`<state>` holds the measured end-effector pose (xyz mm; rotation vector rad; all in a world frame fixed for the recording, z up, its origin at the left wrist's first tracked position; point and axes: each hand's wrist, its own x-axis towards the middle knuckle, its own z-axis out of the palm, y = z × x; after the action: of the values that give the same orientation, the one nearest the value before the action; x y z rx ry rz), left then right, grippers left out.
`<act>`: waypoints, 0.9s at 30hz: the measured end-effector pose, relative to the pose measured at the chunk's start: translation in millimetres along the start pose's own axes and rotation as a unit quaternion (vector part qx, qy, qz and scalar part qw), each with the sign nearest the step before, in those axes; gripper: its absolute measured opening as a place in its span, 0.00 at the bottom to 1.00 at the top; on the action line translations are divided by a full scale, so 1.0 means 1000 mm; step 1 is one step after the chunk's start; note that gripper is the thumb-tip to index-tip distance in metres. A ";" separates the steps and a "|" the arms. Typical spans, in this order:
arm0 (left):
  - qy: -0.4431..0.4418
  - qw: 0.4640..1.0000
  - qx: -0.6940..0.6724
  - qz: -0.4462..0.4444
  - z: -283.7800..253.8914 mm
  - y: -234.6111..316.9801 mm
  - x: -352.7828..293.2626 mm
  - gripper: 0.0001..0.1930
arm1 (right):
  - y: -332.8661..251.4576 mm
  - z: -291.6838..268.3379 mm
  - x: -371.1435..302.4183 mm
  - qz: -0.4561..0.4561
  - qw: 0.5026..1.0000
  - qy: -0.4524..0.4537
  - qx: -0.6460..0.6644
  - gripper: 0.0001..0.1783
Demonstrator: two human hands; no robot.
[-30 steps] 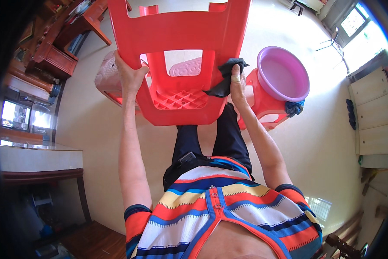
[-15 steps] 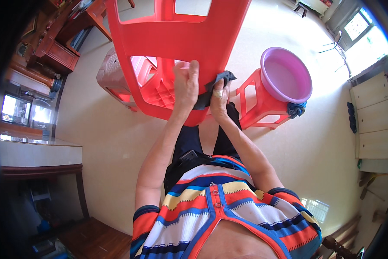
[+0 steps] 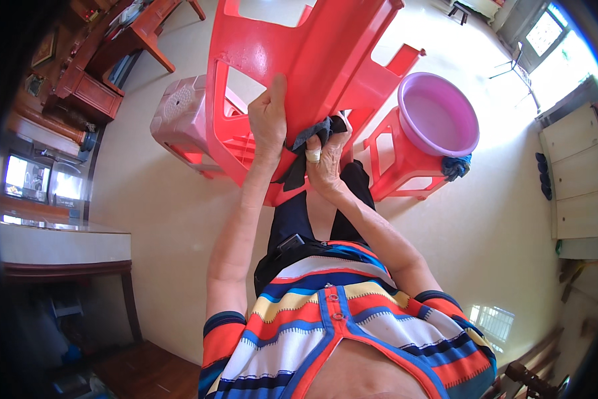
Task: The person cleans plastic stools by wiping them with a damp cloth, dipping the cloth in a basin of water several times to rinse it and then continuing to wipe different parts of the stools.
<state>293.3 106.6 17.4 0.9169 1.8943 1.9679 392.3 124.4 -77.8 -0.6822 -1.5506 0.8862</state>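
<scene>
The surface work on the red stool (image 3: 312, 73) was judged to be in progress and not complete, since the dark cloth (image 3: 316, 128) was in contact with the plastic at the lower part of a corner leg. Which faces had been covered and which were left could not be established from the view; no clear boundary between treated and untreated plastic was shown.

The stool was positioned in front of the body, above the thighs, and was held tilted rather than upright, with its ribbed part visible through a side opening. Whether any part of it was supported by the floor could not be told.

The left hand (image 3: 267, 123) was closed narrowly about the stool's frame beside the side opening, with the thumb extended along the panel; the fingertips were hidden. The right hand (image 3: 327, 159) was closed over the cloth, by which the plastic was covered beneath the fingers. A pale band was worn on one of its digits.

To the right, a purple basin (image 3: 412, 138) was supported by a second red stool (image 3: 397, 158), with a bunched blue cloth (image 3: 456, 168) placed beside it. To the left, a pink-topped stool (image 3: 181, 114) was located.
</scene>
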 end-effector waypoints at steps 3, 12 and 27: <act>-0.012 0.998 -0.048 -0.030 0.011 0.024 0.001 0.26 | 0.005 -0.010 0.012 -0.064 0.998 -0.010 -0.025 0.34; 0.075 0.975 -0.182 -0.100 0.001 0.022 0.024 0.24 | -0.055 -0.046 0.055 0.031 0.988 -0.114 0.101 0.20; 0.056 0.988 -0.114 -0.083 -0.019 -0.003 0.027 0.31 | -0.032 -0.010 0.143 -0.245 0.960 0.036 -0.129 0.38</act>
<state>260.3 107.9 22.4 0.5788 1.6939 2.1156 379.7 226.5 27.6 -0.4699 -1.6832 0.2900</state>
